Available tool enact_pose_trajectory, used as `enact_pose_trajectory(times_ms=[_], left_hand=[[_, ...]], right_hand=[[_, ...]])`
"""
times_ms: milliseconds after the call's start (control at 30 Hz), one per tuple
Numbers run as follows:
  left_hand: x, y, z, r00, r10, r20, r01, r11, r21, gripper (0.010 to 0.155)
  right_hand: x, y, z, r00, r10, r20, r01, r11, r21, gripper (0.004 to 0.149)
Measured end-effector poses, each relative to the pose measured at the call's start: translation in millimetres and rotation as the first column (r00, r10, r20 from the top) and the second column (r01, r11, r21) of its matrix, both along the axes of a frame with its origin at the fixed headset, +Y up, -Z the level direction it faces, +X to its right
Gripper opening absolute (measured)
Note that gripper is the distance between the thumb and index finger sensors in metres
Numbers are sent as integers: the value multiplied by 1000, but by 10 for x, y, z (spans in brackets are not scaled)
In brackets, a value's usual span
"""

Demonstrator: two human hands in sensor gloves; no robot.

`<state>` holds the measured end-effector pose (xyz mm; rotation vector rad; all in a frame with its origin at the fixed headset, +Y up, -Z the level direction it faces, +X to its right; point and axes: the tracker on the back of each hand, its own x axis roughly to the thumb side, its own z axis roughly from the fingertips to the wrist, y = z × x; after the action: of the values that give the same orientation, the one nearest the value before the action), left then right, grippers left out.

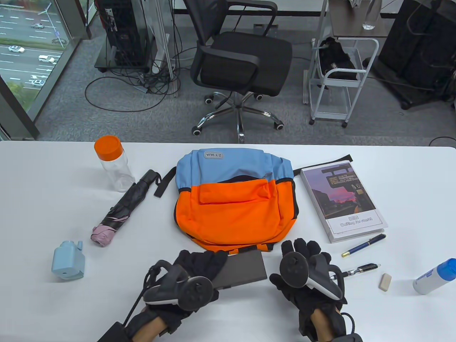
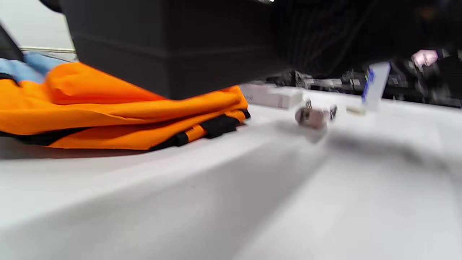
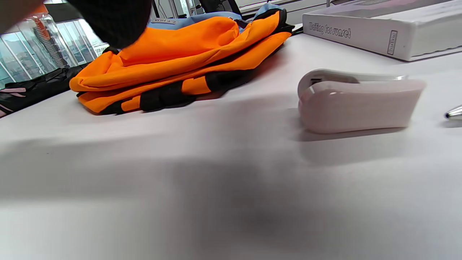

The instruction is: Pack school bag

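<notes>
The orange and blue backpack (image 1: pixel 235 206) lies flat mid-table, zipped shut; it also shows in the left wrist view (image 2: pixel 108 108) and the right wrist view (image 3: pixel 180 61). My left hand (image 1: pixel 208 263) grips a flat dark grey case (image 1: pixel 244 269) just in front of the bag's near edge; the case fills the top of the left wrist view (image 2: pixel 169 47). My right hand (image 1: pixel 306 251) hovers with its fingers spread to the right of the case, holding nothing. A small white stapler-like thing (image 3: pixel 357 103) lies on the table under it, hidden in the table view.
A white-boxed book (image 1: pixel 342 199) lies right of the bag, with two pens (image 1: pixel 363 245), an eraser (image 1: pixel 385 282) and a blue-capped bottle (image 1: pixel 434 277) nearer. Left of the bag are an orange-capped bottle (image 1: pixel 114 164), a folded umbrella (image 1: pixel 124 208) and a blue sharpener (image 1: pixel 68 260).
</notes>
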<state>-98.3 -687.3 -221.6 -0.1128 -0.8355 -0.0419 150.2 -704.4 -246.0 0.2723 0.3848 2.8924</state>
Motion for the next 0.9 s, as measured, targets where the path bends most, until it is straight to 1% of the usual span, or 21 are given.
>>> enact_pose_trajectory(times_ms=[33,100,167,233,267,300,333,400,433,467,500,533,600,633,667,700,733,767,800,867,900], left_hand=[[88,-98,-2,998,-53,27,53,999,0,92],[158,-243,-7,996,-81,43,81,997,-15,92],[204,-456,-11,988,-147,40,149,987,-66,91],[214,-644,-25,975,-219,41,221,972,-79,92],[199,-682,-37,975,-219,28,221,970,-104,92],[181,-669,-41,988,-151,14,152,984,-94,92],[179,-667,-57,991,-133,6,133,985,-108,92],[154,-663,-56,987,-159,5,158,980,-125,95],[126,-647,-61,985,-172,3,171,976,-134,98],[83,-612,-72,983,-181,-15,177,972,-152,100],[43,-581,-82,983,-183,-31,175,969,-173,102],[-28,-534,-98,982,-179,-60,164,967,-197,103],[-147,-490,-126,967,-224,-119,191,951,-243,104],[-190,-490,-136,958,-254,-130,214,941,-260,105],[-243,-503,-152,953,-276,-125,236,934,-267,105],[-268,-521,-162,958,-260,-122,222,940,-259,104],[-283,-551,-171,969,-229,-90,198,943,-267,100],[-287,-595,-183,976,-213,-53,189,937,-295,101],[-290,-599,-175,976,-213,-54,188,938,-291,102],[-273,-592,-190,978,-205,-34,193,956,-221,100],[-267,-600,-188,979,-203,-34,191,957,-218,100]], right_hand=[[13,3,-4,1000,-6,5,6,1000,4,88],[27,2,-8,1000,8,15,-8,1000,9,86],[28,-5,-10,1000,20,16,-20,1000,16,86],[6,-4,-5,997,75,9,-76,997,30,85],[-20,-6,0,997,83,-8,-83,996,36,85],[-54,-16,7,997,74,-27,-73,997,39,84],[-119,-37,24,996,61,-67,-58,997,41,83],[-255,-94,53,987,38,-155,-34,999,22,83],[-369,-148,74,972,25,-233,-30,999,-21,84],[-479,-203,96,957,35,-289,-54,997,-60,87],[-548,-241,109,948,61,-312,-87,993,-73,90],[-646,-301,126,928,122,-351,-158,984,-77,93],[-754,-393,136,893,217,-395,-253,967,-40,99],[-784,-428,134,878,250,-407,-281,960,-15,98],[-819,-483,126,864,274,-423,-302,953,2,97],[-838,-526,117,858,281,-430,-311,950,-1,96],[-849,-551,113,857,288,-427,-316,949,6,95],[-848,-521,112,864,269,-426,-269,961,62,92],[-856,-508,110,860,272,-431,-249,962,111,91],[-860,-487,116,839,316,-444,-292,948,123,90],[-865,-484,117,835,313,-452,-282,950,138,89]])
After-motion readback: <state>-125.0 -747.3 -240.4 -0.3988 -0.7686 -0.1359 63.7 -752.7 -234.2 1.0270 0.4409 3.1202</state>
